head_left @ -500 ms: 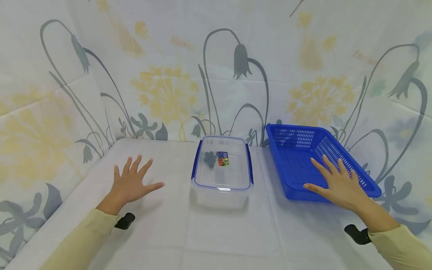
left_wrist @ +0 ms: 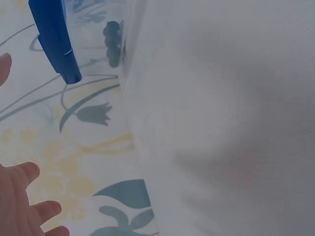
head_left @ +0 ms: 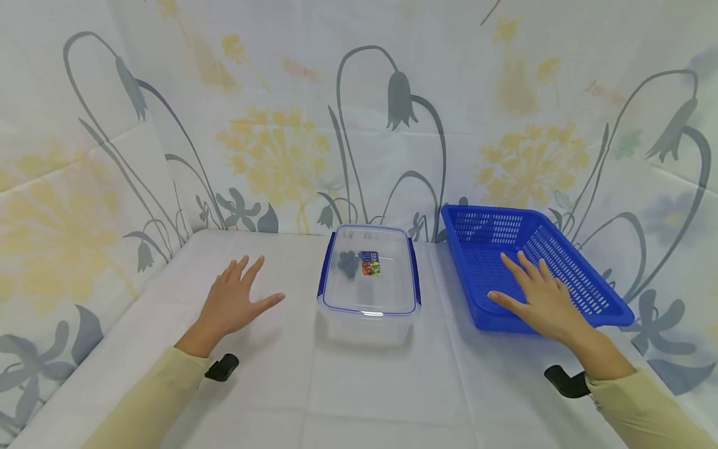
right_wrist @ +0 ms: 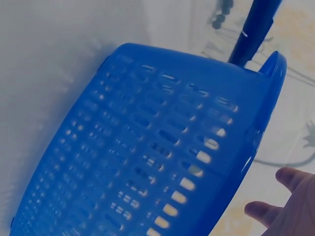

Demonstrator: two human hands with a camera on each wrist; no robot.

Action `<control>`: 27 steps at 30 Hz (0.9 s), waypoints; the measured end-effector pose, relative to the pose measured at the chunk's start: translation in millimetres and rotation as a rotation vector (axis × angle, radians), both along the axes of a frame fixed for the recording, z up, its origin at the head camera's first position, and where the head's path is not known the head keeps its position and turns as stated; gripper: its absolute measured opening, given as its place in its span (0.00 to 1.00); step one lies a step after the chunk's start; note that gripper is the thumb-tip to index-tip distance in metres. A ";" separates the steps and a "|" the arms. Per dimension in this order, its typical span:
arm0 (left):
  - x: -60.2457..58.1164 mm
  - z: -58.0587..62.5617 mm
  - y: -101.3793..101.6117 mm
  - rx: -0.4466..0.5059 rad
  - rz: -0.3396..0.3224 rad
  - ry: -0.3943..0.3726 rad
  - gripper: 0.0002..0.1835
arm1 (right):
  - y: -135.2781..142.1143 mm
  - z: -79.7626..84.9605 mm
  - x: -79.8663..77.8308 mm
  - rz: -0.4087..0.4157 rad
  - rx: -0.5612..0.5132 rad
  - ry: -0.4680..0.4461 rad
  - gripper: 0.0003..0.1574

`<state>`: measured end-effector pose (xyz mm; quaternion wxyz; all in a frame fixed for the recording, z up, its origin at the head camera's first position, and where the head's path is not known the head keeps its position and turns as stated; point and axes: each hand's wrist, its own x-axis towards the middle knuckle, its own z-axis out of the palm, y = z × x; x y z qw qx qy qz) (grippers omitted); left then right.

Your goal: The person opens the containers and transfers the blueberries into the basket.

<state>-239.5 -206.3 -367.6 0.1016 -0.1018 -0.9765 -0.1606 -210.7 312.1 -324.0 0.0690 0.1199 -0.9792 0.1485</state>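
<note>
A clear plastic food container (head_left: 392, 284) with a lid and blue side clips stands in the middle of the table. Something dark and lumpy (head_left: 349, 264) shows through its lid, beside a small colourful label (head_left: 370, 263). To its left my left hand (head_left: 230, 305) hovers with fingers extended and holds nothing. On the right my right hand (head_left: 544, 302) is held over the near part of a blue plastic basket (head_left: 477, 293), fingers spread and holding nothing. The basket's slotted wall (right_wrist: 147, 123) fills much of the right wrist view.
A white cloth (head_left: 359, 386) covers the table. Behind it hangs a floral-patterned curtain (head_left: 291, 75). The basket stands close to the right of the container, near the back. A black wrist device (head_left: 222, 368) sits at the left cuff and another (head_left: 566, 381) at the right.
Both hands have moved inward toward the container, the left one rightward and the right one leftward. The container and basket have stayed in place.
</note>
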 end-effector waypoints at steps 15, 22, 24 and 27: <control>-6.4 4.9 31.5 0.146 -0.113 0.003 0.49 | -27.4 -2.2 -3.7 0.037 -0.163 0.005 0.49; -10.9 2.8 42.8 0.218 -0.169 -0.032 0.49 | -43.7 -10.1 -9.4 0.044 -0.236 -0.016 0.49; -12.4 2.7 45.7 0.256 -0.187 -0.044 0.49 | -48.0 -13.0 -10.6 0.045 -0.252 -0.015 0.49; -16.1 2.3 51.5 0.335 -0.214 -0.063 0.48 | -54.0 -15.7 -12.2 0.043 -0.270 -0.010 0.49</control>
